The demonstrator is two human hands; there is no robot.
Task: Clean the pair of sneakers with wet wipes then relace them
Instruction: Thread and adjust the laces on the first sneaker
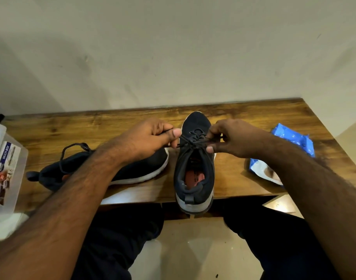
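The sneaker (194, 164) I am lacing stands upright at the near edge of the worktop (253, 118), heel overhanging toward me and toe pointing away, so its long axis runs straight out from my body. The lace (191, 141) crosses the upper eyelets at right angles to that axis. My left hand (152, 138) pinches one lace end just left of the eyelets; my right hand (231, 138) pinches the other end just right of them. Both grips are closed on lace, level with each other, and equally near the shoe. I judge the coming move, a cross or a knot, turns on drawing the ends sideways across the tongue, square to the shoe's length.

The second sneaker (132, 168) lies on its side to the left, partly under my left forearm, lace looped loose. A wipes pack (292, 138) lies well to the right. A plastic tub (3, 168) sits at the left edge.
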